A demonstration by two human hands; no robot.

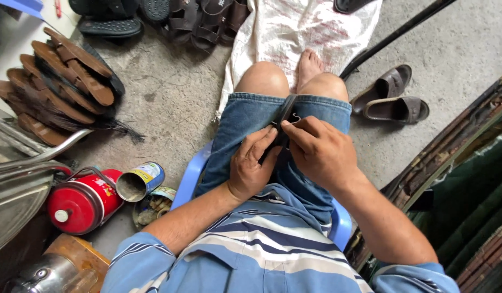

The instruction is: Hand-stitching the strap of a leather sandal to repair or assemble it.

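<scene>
A dark sandal [286, 108] is clamped upright between my knees, on my lap in denim shorts. My left hand [252, 165] grips its near side, fingers curled around the dark sole. My right hand [319, 151] pinches a thin curved needle or hook [295, 118] at the sandal's edge, thumb and forefinger closed on it. Most of the sandal is hidden behind both hands.
I sit on a blue plastic chair [190, 179]. A pile of brown sandal soles [61, 81] lies at the left. A red canister [80, 202], an open tin [141, 182] and a tin of small parts [152, 206] stand beside the chair. A pair of brown sandals [391, 97] lies right.
</scene>
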